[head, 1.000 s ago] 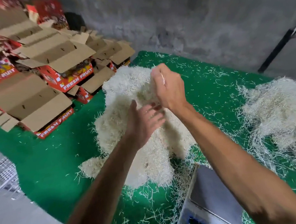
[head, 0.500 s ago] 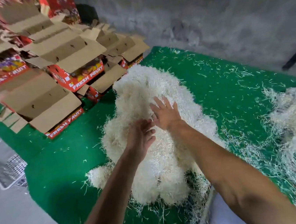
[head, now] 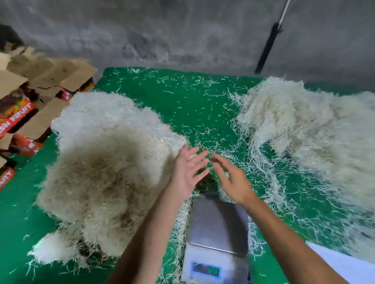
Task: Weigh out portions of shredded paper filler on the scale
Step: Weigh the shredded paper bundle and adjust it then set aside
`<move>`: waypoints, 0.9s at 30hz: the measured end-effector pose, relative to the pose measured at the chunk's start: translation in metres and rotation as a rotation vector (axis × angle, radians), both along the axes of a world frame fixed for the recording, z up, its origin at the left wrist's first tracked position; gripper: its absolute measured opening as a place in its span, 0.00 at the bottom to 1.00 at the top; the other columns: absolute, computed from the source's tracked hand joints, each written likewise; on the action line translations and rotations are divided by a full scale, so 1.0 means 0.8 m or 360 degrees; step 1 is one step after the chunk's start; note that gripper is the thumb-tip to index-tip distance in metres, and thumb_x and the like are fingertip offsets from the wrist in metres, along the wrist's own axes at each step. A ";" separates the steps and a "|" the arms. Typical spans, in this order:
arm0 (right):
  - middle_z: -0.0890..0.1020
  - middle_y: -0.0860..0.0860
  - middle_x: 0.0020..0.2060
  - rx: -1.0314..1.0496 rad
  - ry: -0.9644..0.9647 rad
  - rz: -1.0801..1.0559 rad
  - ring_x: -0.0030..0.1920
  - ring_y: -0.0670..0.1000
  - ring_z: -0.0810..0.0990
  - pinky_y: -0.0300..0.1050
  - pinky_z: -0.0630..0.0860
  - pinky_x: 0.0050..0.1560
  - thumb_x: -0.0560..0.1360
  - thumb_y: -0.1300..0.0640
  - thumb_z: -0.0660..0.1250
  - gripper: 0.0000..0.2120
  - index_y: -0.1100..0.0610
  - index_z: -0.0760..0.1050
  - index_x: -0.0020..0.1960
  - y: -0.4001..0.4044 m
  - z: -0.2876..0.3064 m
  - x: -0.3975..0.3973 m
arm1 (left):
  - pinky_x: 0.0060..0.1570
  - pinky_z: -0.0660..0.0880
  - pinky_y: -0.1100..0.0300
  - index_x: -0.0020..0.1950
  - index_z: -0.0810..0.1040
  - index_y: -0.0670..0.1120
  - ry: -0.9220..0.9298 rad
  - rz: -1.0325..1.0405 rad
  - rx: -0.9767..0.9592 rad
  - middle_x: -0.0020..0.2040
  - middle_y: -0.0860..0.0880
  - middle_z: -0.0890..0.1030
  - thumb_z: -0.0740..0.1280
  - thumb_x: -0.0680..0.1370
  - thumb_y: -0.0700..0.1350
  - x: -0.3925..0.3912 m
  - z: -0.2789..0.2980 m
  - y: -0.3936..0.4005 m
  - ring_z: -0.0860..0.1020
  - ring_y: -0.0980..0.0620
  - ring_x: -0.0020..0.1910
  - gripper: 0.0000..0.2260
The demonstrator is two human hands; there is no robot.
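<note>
Both hands, left hand (head: pixel 186 174) and right hand (head: pixel 233 183), are hovering with grips open and empty above the scale (head: pixel 217 238); next handful should be gathered loosely from the left-edge paper pile (head: pixel 105 164) and centred on the pan.

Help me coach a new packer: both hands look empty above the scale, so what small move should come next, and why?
Probably reach the left hand into the big shredded paper pile beside it and pull off a clump. Both it and the right hand are open and hold nothing, and the scale platform looks bare, so no portion is being weighed yet.
</note>
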State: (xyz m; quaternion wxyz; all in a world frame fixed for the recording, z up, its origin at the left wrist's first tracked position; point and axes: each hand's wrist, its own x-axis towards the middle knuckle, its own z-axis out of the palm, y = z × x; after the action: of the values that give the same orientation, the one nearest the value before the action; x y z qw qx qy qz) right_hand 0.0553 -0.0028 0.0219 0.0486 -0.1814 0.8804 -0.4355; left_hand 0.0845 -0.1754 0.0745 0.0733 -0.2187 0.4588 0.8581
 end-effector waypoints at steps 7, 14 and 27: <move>0.82 0.55 0.65 0.0004 -0.0150 -0.0444 0.62 0.56 0.82 0.58 0.78 0.66 0.84 0.37 0.55 0.23 0.42 0.67 0.77 0.160 -0.029 0.001 | 0.67 0.72 0.40 0.78 0.64 0.57 -0.0070 -0.0331 0.0067 0.70 0.46 0.76 0.60 0.82 0.61 -0.052 -0.033 0.163 0.78 0.46 0.64 0.24; 0.77 0.55 0.69 0.0546 -0.0395 -0.1041 0.59 0.50 0.83 0.47 0.83 0.53 0.78 0.38 0.68 0.35 0.52 0.63 0.79 0.247 -0.089 -0.080 | 0.61 0.72 0.28 0.79 0.60 0.61 -0.0326 -0.0462 -0.0045 0.77 0.48 0.68 0.63 0.78 0.67 -0.110 -0.067 0.227 0.69 0.41 0.72 0.31; 0.80 0.45 0.40 -0.0201 -0.0391 -0.1204 0.32 0.43 0.81 0.34 0.75 0.32 0.81 0.38 0.64 0.17 0.52 0.69 0.56 0.192 -0.125 -0.303 | 0.30 0.72 0.63 0.46 0.81 0.46 -0.0537 -0.0223 -0.1009 0.43 0.47 0.80 0.63 0.82 0.44 -0.285 -0.223 0.228 0.74 0.55 0.37 0.09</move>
State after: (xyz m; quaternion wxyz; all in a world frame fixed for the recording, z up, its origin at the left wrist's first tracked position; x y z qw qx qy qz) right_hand -0.1869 0.1509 -0.0780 -0.0213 0.2062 0.8442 -0.4943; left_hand -0.1438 0.0067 -0.1037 0.1351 -0.3370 0.6974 0.6180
